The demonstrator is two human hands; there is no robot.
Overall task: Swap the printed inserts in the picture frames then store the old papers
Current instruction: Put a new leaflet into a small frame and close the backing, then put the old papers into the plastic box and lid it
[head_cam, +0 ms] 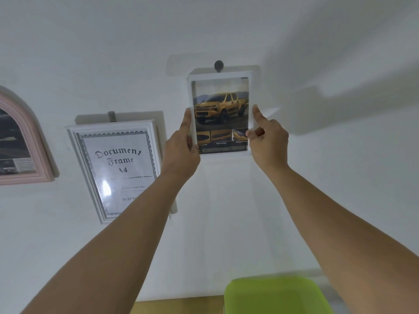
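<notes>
White wall (317, 177), plain, hard shadows upper right. Small white frame (219, 75) with yellow truck print (221, 109) sits high against it, top rail just under grey hook (219, 65). Left hand (181, 150) grips its left edge. Right hand (268, 139) pinches its right edge, index finger up along the rail. Further left: document frame (113, 125), pink arched frame (38, 141). Below: green plastic item (276, 295), wood-coloured strip (176, 304).
</notes>
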